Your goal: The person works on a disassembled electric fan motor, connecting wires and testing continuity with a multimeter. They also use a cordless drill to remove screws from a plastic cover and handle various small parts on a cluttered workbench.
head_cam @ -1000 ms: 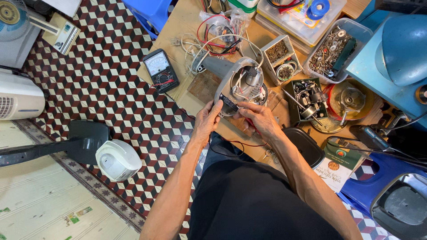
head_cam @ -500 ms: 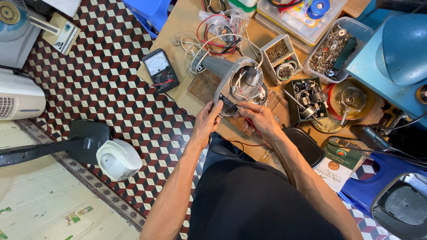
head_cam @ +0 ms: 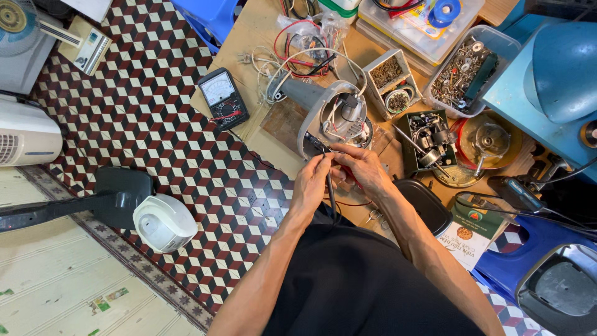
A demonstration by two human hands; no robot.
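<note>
My two hands, left hand [head_cam: 313, 180] and right hand [head_cam: 360, 168], each grip pinching one thin black wire [head_cam: 331, 198], one opened grey plastic appliance housing [head_cam: 317, 112] on wooden counter [head_cam: 261, 134], wire's end hidden.

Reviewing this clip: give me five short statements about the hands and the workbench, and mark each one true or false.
1. Both hands meet at the edge of the open grey housing. True: left hand and right hand are together just below it.
2. The analog multimeter lies to the right of the housing. False: it lies to its left, at the bench's edge.
3. A clear tub of screws sits on the bench. True.
4. The left hand rests on the white dome-shaped appliance. False: that appliance sits on the floor, apart from both hands.
5. The floor is plain grey. False: it is patterned tile in red, white and black.
</note>
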